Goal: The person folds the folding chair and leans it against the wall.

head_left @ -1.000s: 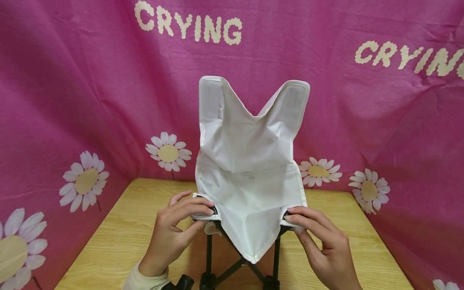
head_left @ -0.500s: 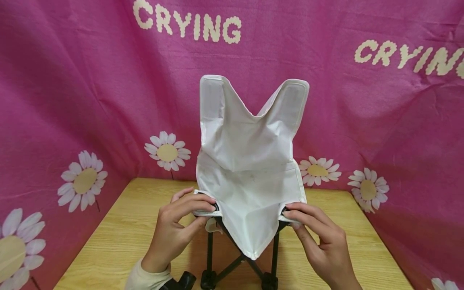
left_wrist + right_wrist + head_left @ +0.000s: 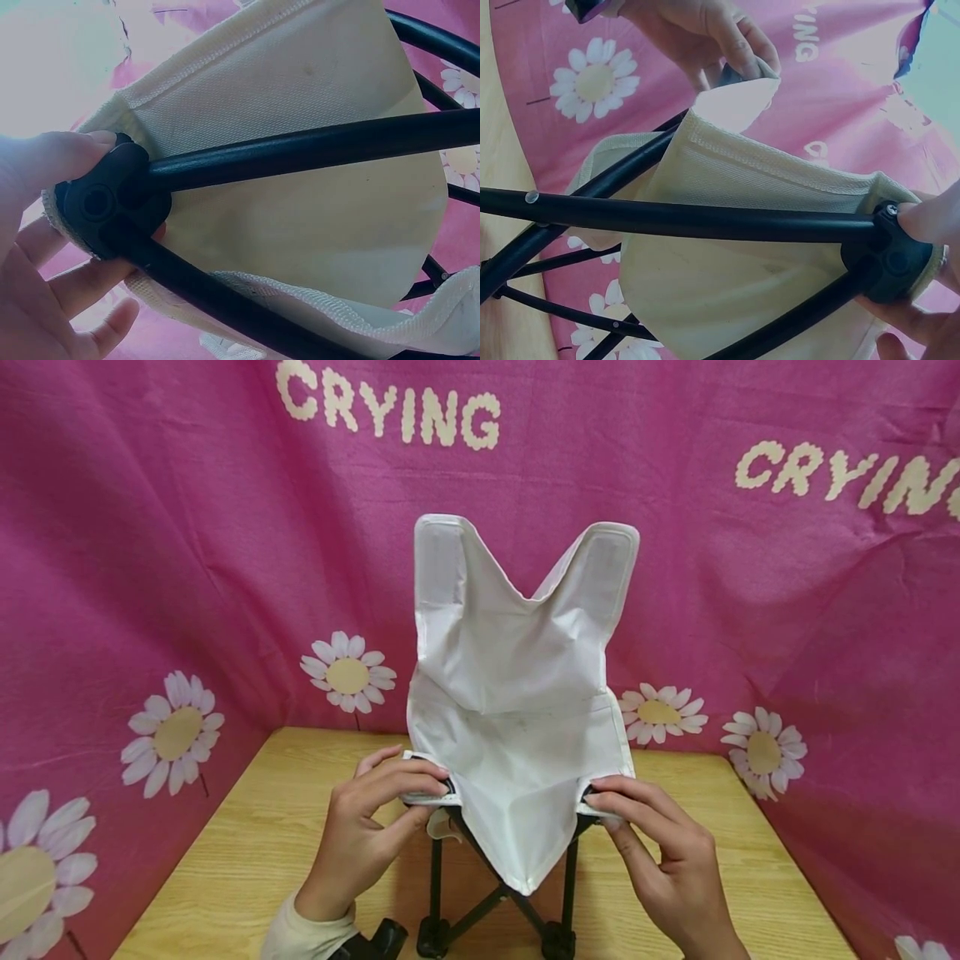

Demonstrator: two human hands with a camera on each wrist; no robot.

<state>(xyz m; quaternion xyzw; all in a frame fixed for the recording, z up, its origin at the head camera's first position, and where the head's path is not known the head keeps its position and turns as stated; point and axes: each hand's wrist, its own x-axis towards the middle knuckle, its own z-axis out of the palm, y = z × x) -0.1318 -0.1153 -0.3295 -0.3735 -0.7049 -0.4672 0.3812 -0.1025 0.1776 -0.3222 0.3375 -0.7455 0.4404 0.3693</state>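
Two hands, the left hand and right hand, pinch the white seat fabric corners with clenched fingers over black frame joints, steadying it on the surface.

1. The left hand rises from the lower left, wrist bent upward, a pale sleeve cuff at the forearm.
2. Its fingers curl over the top while the thumb presses from below, a closed pinch grip.
3. The right hand comes in from the lower right, back of the hand up.
4. Its fingers stretch forward, bent at the tips, with the thumb tucked beneath in a pinch grip.
5. Both hands sit level, well apart.
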